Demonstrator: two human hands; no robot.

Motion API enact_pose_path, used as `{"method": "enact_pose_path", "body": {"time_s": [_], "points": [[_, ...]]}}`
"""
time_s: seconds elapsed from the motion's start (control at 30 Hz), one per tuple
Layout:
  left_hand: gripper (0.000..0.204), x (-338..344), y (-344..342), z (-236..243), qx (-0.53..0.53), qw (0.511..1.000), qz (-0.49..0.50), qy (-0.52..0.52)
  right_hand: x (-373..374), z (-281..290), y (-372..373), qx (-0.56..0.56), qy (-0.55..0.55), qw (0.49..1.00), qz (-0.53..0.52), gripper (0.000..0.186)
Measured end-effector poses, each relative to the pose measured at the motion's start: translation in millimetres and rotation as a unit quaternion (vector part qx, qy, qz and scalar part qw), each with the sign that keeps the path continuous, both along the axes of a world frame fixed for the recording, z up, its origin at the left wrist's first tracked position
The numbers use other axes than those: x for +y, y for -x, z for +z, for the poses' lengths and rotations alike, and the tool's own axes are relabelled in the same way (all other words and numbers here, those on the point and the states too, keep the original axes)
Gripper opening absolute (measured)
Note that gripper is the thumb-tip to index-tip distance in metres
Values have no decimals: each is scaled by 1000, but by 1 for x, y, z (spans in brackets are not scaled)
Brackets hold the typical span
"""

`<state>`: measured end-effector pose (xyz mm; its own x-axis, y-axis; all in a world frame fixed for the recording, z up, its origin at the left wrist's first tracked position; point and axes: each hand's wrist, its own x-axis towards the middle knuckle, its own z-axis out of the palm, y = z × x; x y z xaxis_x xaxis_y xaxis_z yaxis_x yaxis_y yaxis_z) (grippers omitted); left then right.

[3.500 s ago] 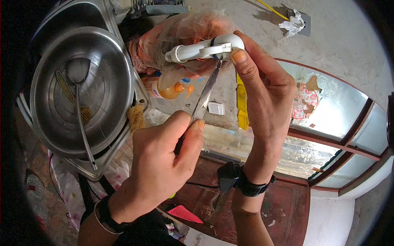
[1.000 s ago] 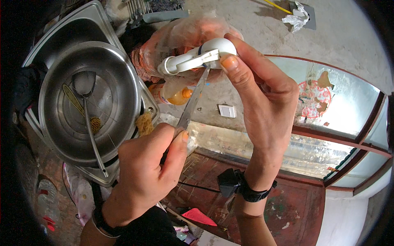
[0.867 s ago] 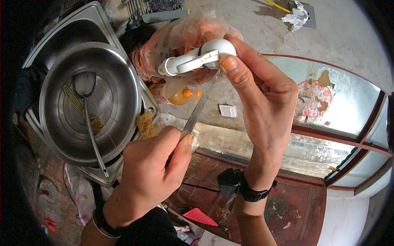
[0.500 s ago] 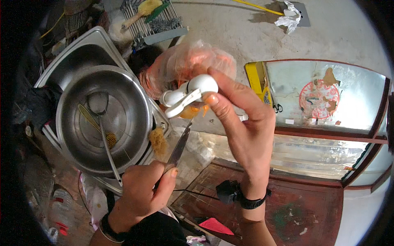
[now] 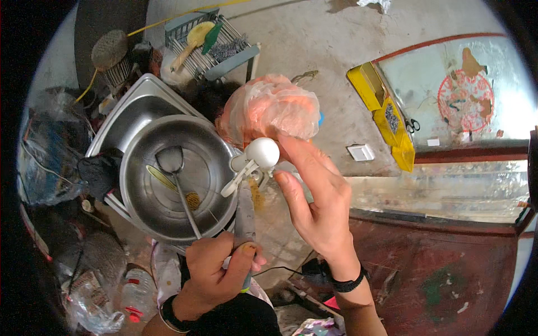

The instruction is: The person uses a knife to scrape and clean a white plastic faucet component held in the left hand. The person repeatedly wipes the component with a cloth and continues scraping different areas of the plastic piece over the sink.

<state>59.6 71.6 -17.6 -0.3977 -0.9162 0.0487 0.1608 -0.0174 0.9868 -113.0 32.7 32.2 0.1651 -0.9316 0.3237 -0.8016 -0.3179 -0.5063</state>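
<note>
My left hand (image 5: 217, 271) is closed around a knife (image 5: 245, 215), its dull metal blade pointing up and away. The blade's tip is close beside a white plastic fitting (image 5: 262, 154) with a ball-shaped end and a flat lever; whether they touch I cannot tell. The thumb and forefinger of my right hand (image 5: 320, 201) are at the ball end, one on each side of it, their contact partly hidden. Under the fitting, a large steel basin (image 5: 131, 193) sits over a steel sink (image 5: 115, 109). It holds a dark spatula (image 5: 170, 159) and a yellow-green handled utensil (image 5: 161, 176).
Behind the fitting bulges a clear bag of orange-red contents (image 5: 272, 109). A wire rack with brushes (image 5: 216, 47) stands at the far left. A yellow box (image 5: 386, 117), scissors (image 5: 412, 125) and a white switch plate (image 5: 360, 152) are at right. Lower left, a plastic bottle (image 5: 138, 291).
The view has shifted, so the sink appears farther right and lower. The knife has turned more upright and its tip is nearer the fitting's lever. My right thumb shows less over the ball end.
</note>
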Motion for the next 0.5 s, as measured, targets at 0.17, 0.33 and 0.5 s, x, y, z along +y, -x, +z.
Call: {"method": "enact_pose_path", "body": {"time_s": [0.17,0.33,0.5], "points": [[29,2,4,29,124,973,-3,-196,48,10,12,69,-6,997,-29,47],[39,-2,13,58,131,959,54,-245,87,18,-3,35,-18,999,-10,43],[29,7,19,73,113,961,-53,-247,111,21,-15,20,53,998,-19,40]]}}
